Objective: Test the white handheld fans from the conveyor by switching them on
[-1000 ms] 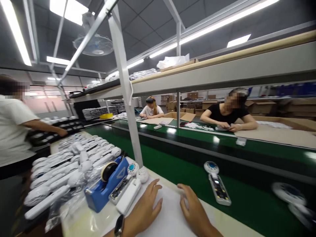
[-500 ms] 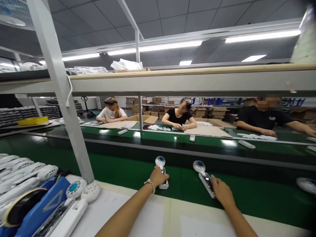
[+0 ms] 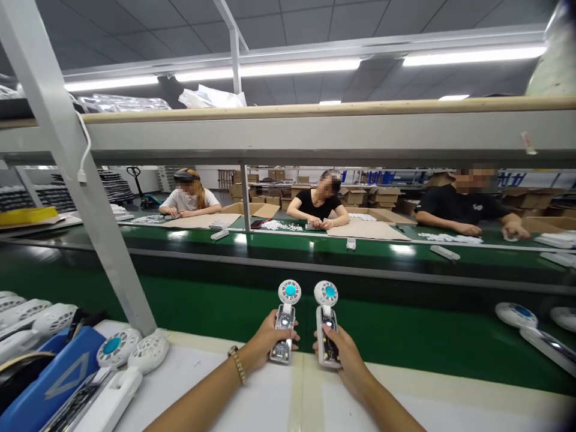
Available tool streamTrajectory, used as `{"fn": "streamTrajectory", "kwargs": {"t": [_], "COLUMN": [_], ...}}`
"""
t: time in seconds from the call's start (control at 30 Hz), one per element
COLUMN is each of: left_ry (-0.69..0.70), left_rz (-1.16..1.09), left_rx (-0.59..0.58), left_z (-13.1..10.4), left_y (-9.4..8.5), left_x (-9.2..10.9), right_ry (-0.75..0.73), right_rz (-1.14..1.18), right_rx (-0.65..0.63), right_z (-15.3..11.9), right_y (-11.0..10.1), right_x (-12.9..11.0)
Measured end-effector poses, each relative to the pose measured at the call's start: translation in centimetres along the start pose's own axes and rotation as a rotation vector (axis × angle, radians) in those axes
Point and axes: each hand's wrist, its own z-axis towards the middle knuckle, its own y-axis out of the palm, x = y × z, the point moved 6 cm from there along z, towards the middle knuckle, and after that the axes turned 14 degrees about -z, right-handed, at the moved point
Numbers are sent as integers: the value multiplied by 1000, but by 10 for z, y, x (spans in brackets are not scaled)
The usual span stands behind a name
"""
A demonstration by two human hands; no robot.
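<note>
My left hand is closed round the handle of a small white handheld fan, thumb across the front. That handle lies open, with a circuit board and a bright spot showing inside. My right hand grips a second handheld fan of the same make, its inner parts bare too. Both fans stand side by side, heads up, with round grilles and blue centres facing me. They are held over the near edge of the green belt, a short gap between them.
At left are a blue tape dispenser, two fan pieces on the white worktop and several more fans. Another open fan lies on the belt at right. A slanted post and a shelf frame the view. Three people sit across the belt.
Both fans have been lifted off the belt and brought closer to me. The right one has swung left and upright beside the left one. More fans have come into view at right.
</note>
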Motion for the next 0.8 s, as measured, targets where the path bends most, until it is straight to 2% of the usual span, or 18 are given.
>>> {"fn": "streamTrajectory", "kwargs": {"t": [0.1,0.23,0.5,0.8], "left_ry": [59,39,17,-1], "left_rz": [-67,-110,-98,-50], "left_rx": [-18,-2,-35,-90], "left_z": [-1,0,-6,-9], "left_y": [0,-1,1,4], "left_x": [-1,-7,-5,-4], "right_ry": [63,135,158,121], "right_rz": [315,384,317,189], "right_rx": [-144,-184,-125,-160], "right_z": [-10,-9,-5,-3], "right_y": [17,14,13,12], "right_x": [-3,2,11,13]}}
